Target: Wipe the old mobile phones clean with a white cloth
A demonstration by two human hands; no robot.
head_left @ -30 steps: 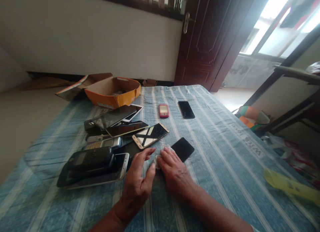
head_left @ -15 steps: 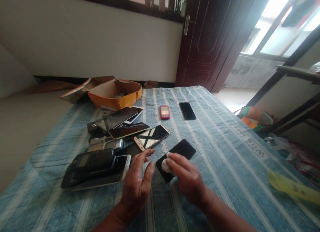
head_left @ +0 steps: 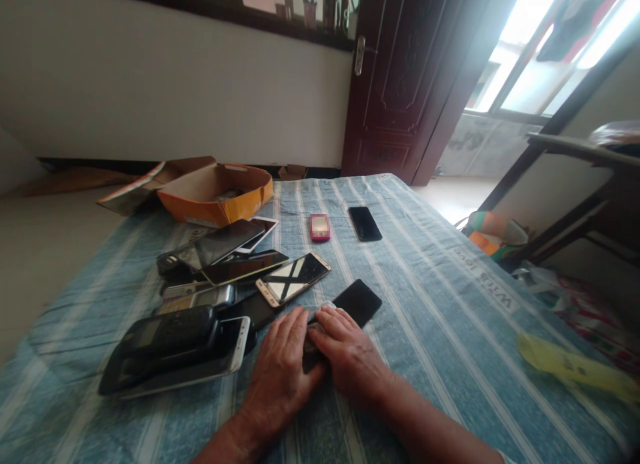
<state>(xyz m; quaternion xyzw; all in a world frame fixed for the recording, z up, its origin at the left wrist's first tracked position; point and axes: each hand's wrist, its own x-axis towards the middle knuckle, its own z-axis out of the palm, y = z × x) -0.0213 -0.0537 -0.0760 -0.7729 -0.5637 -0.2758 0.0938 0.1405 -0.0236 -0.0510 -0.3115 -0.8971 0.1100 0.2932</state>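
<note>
A black smartphone (head_left: pixel 358 303) lies on the striped cloth, its near end partly covered by my hands. My left hand (head_left: pixel 283 357) grips that near end, fingers along the left edge and thumb at the bottom. Pressed onto the screen, my right hand (head_left: pixel 350 354) holds a crumpled white wipe (head_left: pixel 327 307), mostly hidden under its fingers. Just beyond my left hand lies a gold-framed phone (head_left: pixel 294 279) with a reflective screen. Old phones are piled to the left, including a black handset (head_left: pixel 173 334) on top of a white-edged phone (head_left: pixel 239 347).
An open orange cardboard box (head_left: pixel 220 207) stands at the table's far left. Farther back lie a pink device (head_left: pixel 320 228) and another black phone (head_left: pixel 365 224). A yellow wrapper (head_left: pixel 570 367) is at the right edge. Behind the table is a dark red door (head_left: pixel 395 84).
My left hand has moved right and taken hold of the phone's near end. My right hand and the wipe have shifted toward that end. The view has turned slightly right.
</note>
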